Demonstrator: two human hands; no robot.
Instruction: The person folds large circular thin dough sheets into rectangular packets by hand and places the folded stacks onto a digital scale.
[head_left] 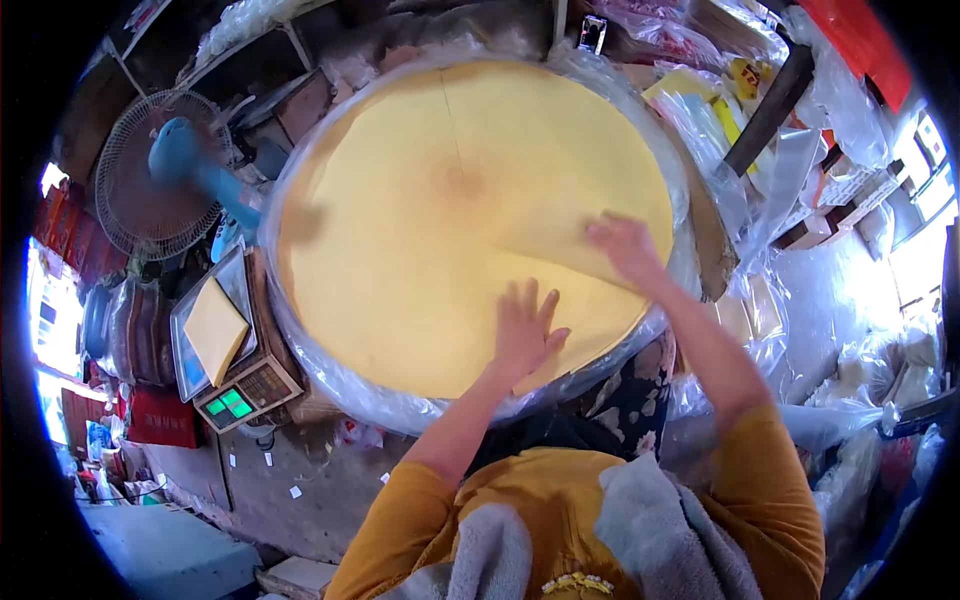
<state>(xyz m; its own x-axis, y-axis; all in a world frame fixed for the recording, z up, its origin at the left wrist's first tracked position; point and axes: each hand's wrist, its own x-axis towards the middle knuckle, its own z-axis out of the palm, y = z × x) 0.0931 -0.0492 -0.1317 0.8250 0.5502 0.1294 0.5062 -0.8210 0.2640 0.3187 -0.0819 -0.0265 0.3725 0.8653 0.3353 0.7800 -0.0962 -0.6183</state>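
A large round stack of thin yellow sheets fills the middle of the head view, its rim wrapped in clear plastic. A fold or sheet edge runs from the centre of the round towards its lower right side. My left hand lies on the yellow surface below that edge, fingers spread, holding nothing. Above the edge, at the right of the round, my right hand is blurred by motion; its fingers look bent, and whether they grip the sheet is unclear.
At the left stand a fan and a digital scale with a folded yellow stack on its tray. Plastic bags and a dark post are at the upper right. A phone is at the top.
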